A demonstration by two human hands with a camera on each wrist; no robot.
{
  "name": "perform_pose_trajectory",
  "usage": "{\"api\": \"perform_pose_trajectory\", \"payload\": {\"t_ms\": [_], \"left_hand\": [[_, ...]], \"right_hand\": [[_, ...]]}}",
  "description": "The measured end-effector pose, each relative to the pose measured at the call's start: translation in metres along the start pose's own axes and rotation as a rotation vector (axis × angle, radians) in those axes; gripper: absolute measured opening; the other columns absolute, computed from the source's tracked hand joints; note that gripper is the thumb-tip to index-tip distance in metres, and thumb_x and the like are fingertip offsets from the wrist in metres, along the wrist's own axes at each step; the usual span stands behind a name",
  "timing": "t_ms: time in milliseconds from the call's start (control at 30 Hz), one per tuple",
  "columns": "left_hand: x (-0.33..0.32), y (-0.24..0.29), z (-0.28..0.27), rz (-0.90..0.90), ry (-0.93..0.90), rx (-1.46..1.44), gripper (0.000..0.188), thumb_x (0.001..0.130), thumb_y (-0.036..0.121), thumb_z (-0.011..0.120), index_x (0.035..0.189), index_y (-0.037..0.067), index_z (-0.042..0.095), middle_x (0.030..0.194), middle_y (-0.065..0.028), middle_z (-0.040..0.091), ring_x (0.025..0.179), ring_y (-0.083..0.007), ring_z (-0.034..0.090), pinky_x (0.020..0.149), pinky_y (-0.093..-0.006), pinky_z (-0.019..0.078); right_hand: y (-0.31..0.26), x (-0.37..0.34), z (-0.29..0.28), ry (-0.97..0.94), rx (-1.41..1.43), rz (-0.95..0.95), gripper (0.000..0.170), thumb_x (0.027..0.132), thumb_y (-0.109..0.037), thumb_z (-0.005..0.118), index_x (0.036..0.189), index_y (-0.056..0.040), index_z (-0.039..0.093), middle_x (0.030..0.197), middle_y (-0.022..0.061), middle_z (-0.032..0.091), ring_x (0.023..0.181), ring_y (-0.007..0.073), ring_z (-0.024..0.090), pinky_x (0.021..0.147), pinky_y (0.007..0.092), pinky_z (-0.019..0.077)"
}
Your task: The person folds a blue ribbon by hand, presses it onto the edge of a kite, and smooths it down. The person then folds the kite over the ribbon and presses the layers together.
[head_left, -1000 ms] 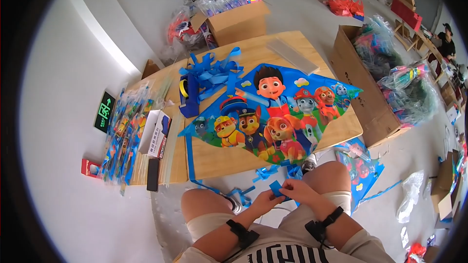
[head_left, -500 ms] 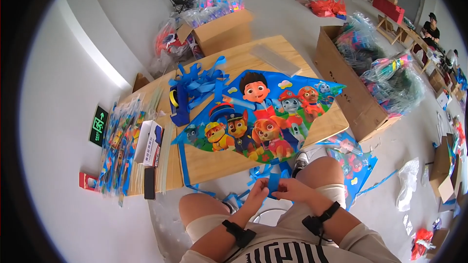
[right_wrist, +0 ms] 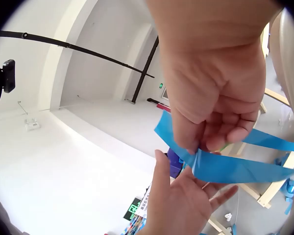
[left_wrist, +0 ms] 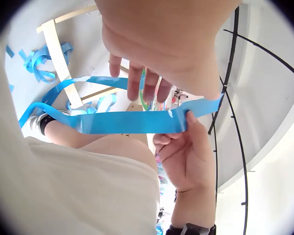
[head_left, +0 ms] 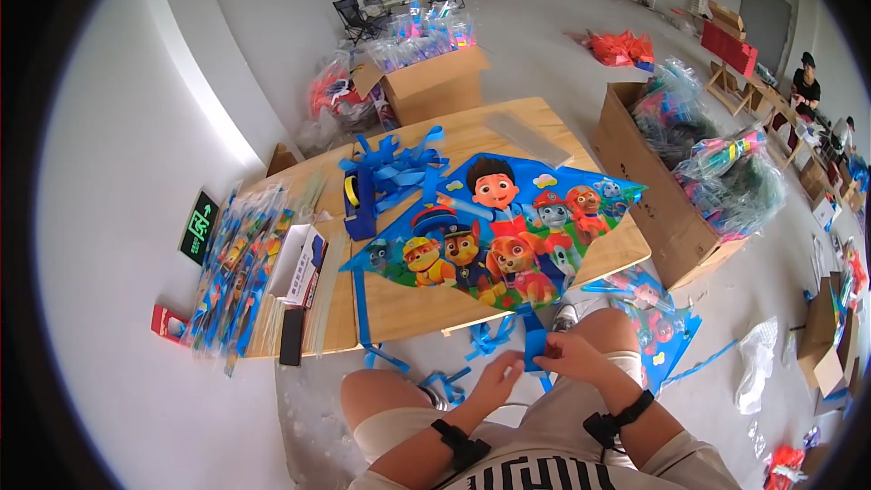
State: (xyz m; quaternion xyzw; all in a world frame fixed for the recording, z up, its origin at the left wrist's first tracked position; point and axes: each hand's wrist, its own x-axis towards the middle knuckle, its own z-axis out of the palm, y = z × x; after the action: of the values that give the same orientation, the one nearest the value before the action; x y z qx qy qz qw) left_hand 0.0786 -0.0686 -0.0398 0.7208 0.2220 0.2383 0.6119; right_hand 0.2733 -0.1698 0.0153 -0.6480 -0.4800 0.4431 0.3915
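Observation:
A blue ribbon (head_left: 535, 341) hangs in a loop between the person's knees, below the table edge. The right hand (head_left: 573, 357) pinches it near one end; the right wrist view shows thumb and fingertips on the ribbon (right_wrist: 235, 169), other fingers curled. Beside it, the left hand (head_left: 497, 381) is held with fingers extended and slightly spread. In the right wrist view the left hand (right_wrist: 183, 203) has its palm facing the ribbon, thumb raised, gripping nothing. The left wrist view shows the ribbon (left_wrist: 132, 122) stretching left from the right hand (left_wrist: 183, 156). A printed cartoon sheet (head_left: 515, 259) lies on the table.
On the wooden table (head_left: 408, 316) are a blue tape dispenser (head_left: 360, 204), tangled blue ribbons (head_left: 395, 163), a white box (head_left: 299, 263), a black phone (head_left: 291, 338) and packaged items (head_left: 240, 263). Cardboard boxes (head_left: 649, 218) stand beyond and to the right.
The left hand has come away from the ribbon and its fingers have opened out. The right hand still pinches the ribbon, which now hangs lower. The head view has shifted.

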Motion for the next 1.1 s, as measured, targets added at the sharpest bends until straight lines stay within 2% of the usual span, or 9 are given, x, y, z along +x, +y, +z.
{"api": "perform_pose_trajectory", "payload": {"t_ms": [167, 333, 633, 767, 867, 900, 967, 1033, 1100], "left_hand": [[0.002, -0.004, -0.016, 0.050, 0.179, 0.098, 0.018, 0.091, 0.012, 0.076, 0.098, 0.001, 0.063, 0.090, -0.0073, 0.067, 0.084, -0.0135, 0.065, 0.076, -0.0280, 0.0515], [-0.003, -0.009, -0.022, -0.091, 0.187, -0.045, 0.015, 0.096, 0.014, 0.071, 0.092, 0.002, 0.061, 0.083, 0.0004, 0.064, 0.081, -0.0058, 0.059, 0.078, -0.0247, 0.0499], [-0.008, -0.023, -0.035, -0.115, 0.221, -0.143, 0.019, 0.095, 0.017, 0.073, 0.094, 0.002, 0.063, 0.083, -0.0011, 0.064, 0.078, -0.0068, 0.061, 0.074, -0.0247, 0.0497], [0.013, -0.013, -0.062, -0.117, 0.492, -0.252, 0.014, 0.099, 0.015, 0.067, 0.106, 0.005, 0.059, 0.089, 0.0012, 0.062, 0.075, -0.0060, 0.056, 0.069, -0.0228, 0.0466], [0.069, -0.057, -0.140, -0.095, 0.763, -0.346, 0.015, 0.101, 0.014, 0.063, 0.111, 0.005, 0.057, 0.096, -0.0019, 0.060, 0.083, -0.0100, 0.058, 0.073, -0.0247, 0.0471], [0.103, -0.070, -0.171, 0.099, 0.942, -0.278, 0.017, 0.100, 0.017, 0.061, 0.111, 0.004, 0.057, 0.099, -0.0045, 0.062, 0.088, -0.0123, 0.059, 0.079, -0.0275, 0.0486], [0.126, 0.013, -0.228, -0.062, 1.012, 0.148, 0.022, 0.098, 0.020, 0.061, 0.110, 0.002, 0.061, 0.103, -0.0087, 0.065, 0.091, -0.0181, 0.063, 0.084, -0.0324, 0.0500], [0.174, -0.049, -0.311, 0.022, 1.093, 0.155, 0.026, 0.094, 0.022, 0.063, 0.109, 0.002, 0.069, 0.108, -0.0164, 0.068, 0.095, -0.0285, 0.066, 0.087, -0.0391, 0.0507], [0.197, -0.058, -0.365, -0.141, 1.023, 0.378, 0.027, 0.092, 0.025, 0.064, 0.109, 0.005, 0.073, 0.109, -0.0226, 0.069, 0.100, -0.0383, 0.065, 0.092, -0.0454, 0.0497]], "right_hand": [[-0.006, 0.005, 0.018, -0.152, -0.126, -0.047, 0.028, 0.091, -0.024, 0.076, 0.082, -0.0055, 0.057, 0.074, -0.0015, 0.058, 0.067, 0.0090, 0.050, 0.059, 0.0283, 0.0416], [-0.004, 0.013, 0.044, 0.130, 0.048, 0.059, 0.026, 0.093, -0.026, 0.072, 0.091, -0.0025, 0.063, 0.071, 0.0021, 0.058, 0.065, 0.0099, 0.052, 0.060, 0.0285, 0.0436], [0.007, 0.031, 0.066, 0.154, 0.094, 0.084, 0.021, 0.095, -0.021, 0.072, 0.087, -0.0059, 0.060, 0.070, -0.0069, 0.052, 0.064, 0.0026, 0.046, 0.055, 0.0238, 0.0370], [0.025, 0.042, 0.069, 0.147, 0.123, 0.085, 0.019, 0.095, -0.018, 0.071, 0.087, -0.0059, 0.059, 0.072, -0.0060, 0.054, 0.066, 0.0033, 0.049, 0.057, 0.0230, 0.0402], [0.040, 0.046, 0.067, 0.149, 0.362, 0.122, 0.015, 0.096, -0.015, 0.071, 0.089, -0.0064, 0.061, 0.073, -0.0054, 0.057, 0.066, 0.0039, 0.051, 0.059, 0.0212, 0.0405], [0.040, 0.048, 0.067, 0.141, 0.355, 0.115, 0.015, 0.096, -0.015, 0.071, 0.089, -0.0064, 0.061, 0.073, -0.0054, 0.057, 0.066, 0.0039, 0.051, 0.059, 0.0212, 0.0405], [0.043, 0.050, 0.068, 0.140, 0.532, 0.132, 0.014, 0.096, -0.014, 0.071, 0.089, -0.0067, 0.061, 0.075, -0.0048, 0.058, 0.068, 0.0036, 0.052, 0.061, 0.0207, 0.0412], [0.049, 0.054, 0.068, 0.134, 0.520, 0.120, 0.013, 0.096, -0.013, 0.071, 0.090, -0.0065, 0.061, 0.076, -0.0047, 0.058, 0.070, 0.0034, 0.052, 0.062, 0.0204, 0.0409], [0.053, 0.055, 0.069, 0.101, 0.499, 0.152, 0.014, 0.096, -0.013, 0.071, 0.089, -0.0062, 0.062, 0.075, -0.0048, 0.058, 0.068, 0.0031, 0.051, 0.061, 0.0201, 0.0403]]}}
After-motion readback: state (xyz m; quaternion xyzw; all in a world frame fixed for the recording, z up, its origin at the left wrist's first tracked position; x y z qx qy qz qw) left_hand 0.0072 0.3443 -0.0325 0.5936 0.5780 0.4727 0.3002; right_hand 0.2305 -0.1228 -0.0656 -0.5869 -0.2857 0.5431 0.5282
